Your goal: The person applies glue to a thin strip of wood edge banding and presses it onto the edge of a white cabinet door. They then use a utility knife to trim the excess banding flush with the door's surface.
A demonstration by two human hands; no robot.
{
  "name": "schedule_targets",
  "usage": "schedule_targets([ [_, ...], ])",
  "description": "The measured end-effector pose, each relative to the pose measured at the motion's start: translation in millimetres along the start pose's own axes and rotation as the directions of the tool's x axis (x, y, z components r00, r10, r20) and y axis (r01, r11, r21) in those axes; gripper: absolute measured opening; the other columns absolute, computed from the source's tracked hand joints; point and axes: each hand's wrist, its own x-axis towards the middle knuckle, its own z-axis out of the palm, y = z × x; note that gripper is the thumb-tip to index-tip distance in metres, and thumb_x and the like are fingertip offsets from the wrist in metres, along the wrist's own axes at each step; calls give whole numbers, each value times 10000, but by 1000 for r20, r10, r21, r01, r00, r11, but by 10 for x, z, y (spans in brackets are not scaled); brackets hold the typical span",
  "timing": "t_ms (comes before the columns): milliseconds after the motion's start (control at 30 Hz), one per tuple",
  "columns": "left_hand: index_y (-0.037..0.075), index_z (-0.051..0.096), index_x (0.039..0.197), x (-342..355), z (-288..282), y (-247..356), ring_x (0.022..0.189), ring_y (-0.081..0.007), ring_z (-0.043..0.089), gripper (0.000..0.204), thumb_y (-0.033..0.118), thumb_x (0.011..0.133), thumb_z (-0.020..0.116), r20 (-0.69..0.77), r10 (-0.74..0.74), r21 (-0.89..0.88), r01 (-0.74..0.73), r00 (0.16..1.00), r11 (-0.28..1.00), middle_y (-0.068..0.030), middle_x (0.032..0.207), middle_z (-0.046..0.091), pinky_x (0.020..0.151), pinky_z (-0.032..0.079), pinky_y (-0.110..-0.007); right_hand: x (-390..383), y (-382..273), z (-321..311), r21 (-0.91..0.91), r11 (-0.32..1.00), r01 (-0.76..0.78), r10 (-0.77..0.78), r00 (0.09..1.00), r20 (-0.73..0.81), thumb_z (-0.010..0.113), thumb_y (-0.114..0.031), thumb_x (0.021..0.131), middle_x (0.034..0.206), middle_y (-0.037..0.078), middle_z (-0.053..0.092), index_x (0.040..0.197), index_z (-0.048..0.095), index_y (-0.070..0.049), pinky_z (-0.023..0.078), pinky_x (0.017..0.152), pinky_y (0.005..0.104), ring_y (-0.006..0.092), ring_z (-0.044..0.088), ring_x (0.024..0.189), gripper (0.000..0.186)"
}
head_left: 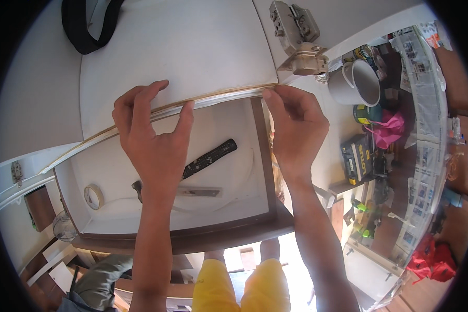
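Note:
A thin white edging strip (221, 97) runs along the wood-coloured front edge of a white panel (182, 47). My left hand (153, 130) rests over this edge with its fingers apart; the thumb touches the strip and the index finger points out above it. At the panel's right end, my right hand (299, 130) has thumb and curled fingers pinched on the strip. Beneath both arms is a white-lined drawer (234, 208) with a dark brown rim. In it lie a black remote control (210, 158), a tape roll (93, 197) and a flat grey piece (200, 192), partly behind my left forearm.
A metal hinge (301, 44) projects at upper right. A black strap (88, 44) hangs at upper left. On the right stand a white bucket (356, 83), a pink bag (389, 130) and a dark box (358, 158). Another person's grey-clad leg (101, 281) shows at lower left.

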Motion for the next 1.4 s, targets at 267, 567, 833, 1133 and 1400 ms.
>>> schedule_targets([
  [267, 111, 742, 1233, 13, -27, 13, 1196, -262, 628, 476, 154, 801, 935, 8, -9, 7, 9, 1000, 1000, -82, 1241, 638, 1035, 518, -411, -5, -131, 40, 1, 979, -206, 205, 977, 52, 873, -211, 933, 982, 111, 758, 1041, 757, 80, 601, 846, 289, 146, 732, 898, 331],
  [567, 125, 738, 1241, 30, -32, 20, 1173, -253, 624, 484, 156, 797, 929, 22, 3, 52, -4, 1000, 999, -78, 1231, 634, 1010, 526, -411, -4, -74, 35, 62, 986, -154, 152, 988, 40, 872, -134, 921, 952, 88, 745, 1028, 766, 31, 592, 807, 282, 146, 722, 865, 223],
  [833, 137, 740, 1250, 37, -17, 6, 1161, -247, 633, 478, 176, 809, 921, 20, 13, 73, -14, 1000, 997, -67, 1225, 634, 1015, 524, -410, 50, 155, 12, -86, 751, 655, -641, 754, 145, 827, 88, 835, 951, 77, 650, 1088, 771, -70, 563, 683, 334, 198, 687, 782, 303],
  [1133, 139, 741, 1239, 34, -6, -17, 1149, -256, 618, 499, 118, 775, 921, 15, 19, 58, -20, 1000, 998, -70, 1226, 600, 981, 525, -413, 171, 296, 10, -89, 645, 759, -728, 645, 232, 805, 125, 772, 1005, 60, 682, 1118, 769, -79, 570, 740, 362, 242, 681, 913, 403],
  [1400, 132, 747, 1213, 16, 19, -10, 1149, -252, 622, 477, 134, 770, 925, 6, -7, 71, 6, 1000, 997, -67, 1208, 614, 970, 525, -410, 72, 385, 6, -164, 572, 804, -763, 595, 252, 854, 71, 813, 1111, 88, 730, 1200, 803, -39, 601, 801, 337, 246, 703, 1001, 406],
])
